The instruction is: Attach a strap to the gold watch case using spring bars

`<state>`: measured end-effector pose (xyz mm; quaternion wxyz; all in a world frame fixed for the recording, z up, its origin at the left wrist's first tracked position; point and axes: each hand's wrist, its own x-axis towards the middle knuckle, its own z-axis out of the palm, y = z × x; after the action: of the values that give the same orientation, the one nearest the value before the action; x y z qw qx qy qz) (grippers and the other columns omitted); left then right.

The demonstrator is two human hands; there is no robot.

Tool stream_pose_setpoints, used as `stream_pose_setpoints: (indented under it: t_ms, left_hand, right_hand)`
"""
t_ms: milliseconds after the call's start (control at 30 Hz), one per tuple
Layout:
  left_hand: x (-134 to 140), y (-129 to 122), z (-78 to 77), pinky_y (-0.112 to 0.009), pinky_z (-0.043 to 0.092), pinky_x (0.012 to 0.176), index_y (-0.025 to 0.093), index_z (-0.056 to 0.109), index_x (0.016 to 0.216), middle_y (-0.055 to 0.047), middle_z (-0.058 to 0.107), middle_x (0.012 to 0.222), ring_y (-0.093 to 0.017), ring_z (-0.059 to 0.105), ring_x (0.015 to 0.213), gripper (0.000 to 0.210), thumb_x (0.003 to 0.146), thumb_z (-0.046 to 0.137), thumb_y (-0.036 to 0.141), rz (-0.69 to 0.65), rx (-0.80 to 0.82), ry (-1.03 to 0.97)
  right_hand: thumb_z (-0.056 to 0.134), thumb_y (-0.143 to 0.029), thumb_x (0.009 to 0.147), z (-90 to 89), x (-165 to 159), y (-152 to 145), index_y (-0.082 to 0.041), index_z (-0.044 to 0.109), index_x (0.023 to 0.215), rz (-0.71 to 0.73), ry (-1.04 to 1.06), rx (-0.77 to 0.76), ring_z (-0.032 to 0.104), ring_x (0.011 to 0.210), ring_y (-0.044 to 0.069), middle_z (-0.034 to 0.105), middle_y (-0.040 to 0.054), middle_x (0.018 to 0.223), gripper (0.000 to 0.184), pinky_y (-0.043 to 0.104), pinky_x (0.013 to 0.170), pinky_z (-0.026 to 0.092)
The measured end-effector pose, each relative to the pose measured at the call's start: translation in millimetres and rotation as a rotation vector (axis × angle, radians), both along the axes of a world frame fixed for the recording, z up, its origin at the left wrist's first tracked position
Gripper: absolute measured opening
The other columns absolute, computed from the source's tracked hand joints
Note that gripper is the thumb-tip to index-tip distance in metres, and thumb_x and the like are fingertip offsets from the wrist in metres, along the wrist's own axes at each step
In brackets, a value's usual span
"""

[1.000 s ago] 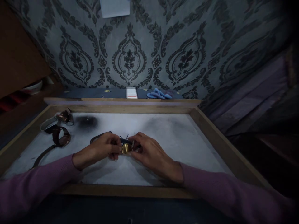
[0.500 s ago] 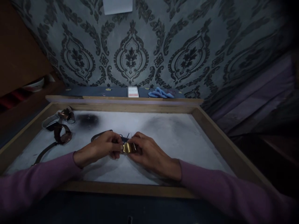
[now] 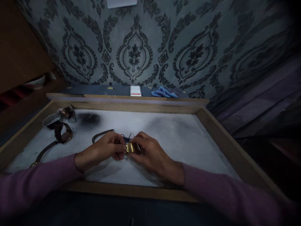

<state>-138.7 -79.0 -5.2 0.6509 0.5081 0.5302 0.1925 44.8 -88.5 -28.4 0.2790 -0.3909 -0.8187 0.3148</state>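
Over the white-bottomed tray, a gold-coloured watch (image 3: 130, 148) is held between my two hands. My right hand (image 3: 151, 150) grips its right side, thumb below and fingers above. A thin metal piece (image 3: 138, 146) shows by those fingers; I cannot tell what it is. My left hand (image 3: 109, 146) is closed in a pinch at the watch's left edge, and its fingertips hide what lies between them. Just behind the hands are a dark strap (image 3: 101, 134) and a small dark blue item (image 3: 127, 139), partly covered.
A wooden frame (image 3: 131, 107) rims the tray. At its left lie several watches, among them a dark-strapped watch (image 3: 63, 133), near a black smudge (image 3: 89, 120). Beyond the rim sit a small white box (image 3: 135, 90) and a blue cloth (image 3: 164, 92), before a patterned wall.
The view has shifted slightly. Both hands keep their hold on the gold watch, which looks turned a little, with only small finger movement.
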Motion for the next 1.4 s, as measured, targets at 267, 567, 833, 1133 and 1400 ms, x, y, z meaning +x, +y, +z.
stream_pose_setpoints:
  t_ms: [267, 567, 833, 1133, 1400]
  left_hand:
    - [3, -2, 0.4, -0.023, 0.044, 0.053, 0.014, 0.056, 0.066, 0.001, 0.060, 0.056, -0.011, 0.057, 0.052, 0.013, 0.067, 0.066, 0.023, 0.015, 0.030, 0.001]
    - [5, -3, 0.7, -0.023, 0.043, 0.054, 0.014, 0.058, 0.064, 0.001, 0.060, 0.054, -0.011, 0.057, 0.051, 0.010, 0.068, 0.066, 0.020, 0.047, 0.013, -0.004]
    - [4, -4, -0.9, -0.025, 0.046, 0.057, 0.014, 0.059, 0.064, -0.001, 0.063, 0.058, -0.012, 0.057, 0.053, 0.011, 0.066, 0.067, 0.022, 0.074, -0.039, -0.106]
    - [4, -7, 3.3, -0.024, 0.044, 0.057, 0.014, 0.059, 0.064, 0.000, 0.062, 0.061, -0.011, 0.056, 0.055, 0.018, 0.062, 0.069, 0.028, 0.068, -0.061, -0.153]
    - [6, -8, 5.6, -0.024, 0.043, 0.058, 0.014, 0.059, 0.063, 0.001, 0.060, 0.060, -0.010, 0.054, 0.054, 0.017, 0.061, 0.069, 0.027, 0.068, -0.057, -0.153]
  right_hand:
    - [0.064, -0.013, 0.078, -3.3, -2, 0, -0.017, 0.059, 0.082, -0.039, 0.044, 0.062, 0.052, 0.064, 0.011, 0.051, -0.0008, 0.079, 0.008, 0.025, 0.059, 0.046]
    - [0.057, -0.011, 0.076, -2.0, -5, -2, -0.016, 0.059, 0.080, -0.042, 0.096, 0.113, 0.051, 0.064, 0.012, 0.051, 0.0000, 0.077, 0.007, 0.026, 0.058, 0.046]
    - [0.054, -0.013, 0.077, -0.3, -3, -2, -0.015, 0.059, 0.082, -0.017, 0.081, 0.194, 0.054, 0.067, 0.014, 0.053, 0.0030, 0.081, 0.008, 0.027, 0.058, 0.047]
    - [0.058, -0.014, 0.084, 2.7, 6, 2, -0.016, 0.060, 0.097, 0.136, 0.171, 0.141, 0.057, 0.075, 0.015, 0.056, 0.0039, 0.087, 0.013, 0.028, 0.065, 0.051]
    - [0.057, -0.018, 0.091, 3.3, 12, 4, -0.018, 0.060, 0.107, 0.229, 0.141, 0.127, 0.058, 0.078, 0.015, 0.057, 0.0043, 0.092, 0.016, 0.029, 0.068, 0.051]
